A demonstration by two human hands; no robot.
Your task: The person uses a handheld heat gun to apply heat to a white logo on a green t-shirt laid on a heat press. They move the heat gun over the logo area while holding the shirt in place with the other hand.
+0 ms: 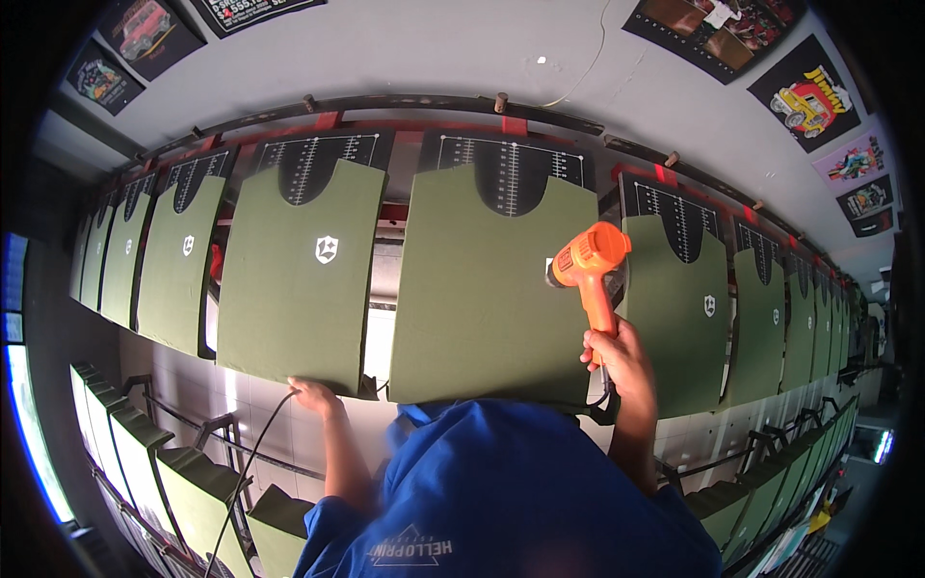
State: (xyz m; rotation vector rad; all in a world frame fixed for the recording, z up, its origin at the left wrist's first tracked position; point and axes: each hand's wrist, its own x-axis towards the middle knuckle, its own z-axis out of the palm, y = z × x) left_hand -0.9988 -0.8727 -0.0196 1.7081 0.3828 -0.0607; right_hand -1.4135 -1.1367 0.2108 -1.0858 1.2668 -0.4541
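While the right hand (617, 354) has its fingers clamped round the grip of an orange heat gun (588, 265), the nozzle points at the small white print on the middle olive-green shirt panel (482, 299), seemingly to warm just that spot. The left hand (310, 393) rests its fingers, loosely together, on the lower edge of the neighbouring panel (299, 279), probably to steady it. A black cable (252, 462) trails down below that hand.

Left hand (310, 393) stretched forward and low, fingers flat and pointing away, forearm bare; right hand (617, 354) raised higher, fist closed tight, wrist upright, elbow bent; both arms well apart
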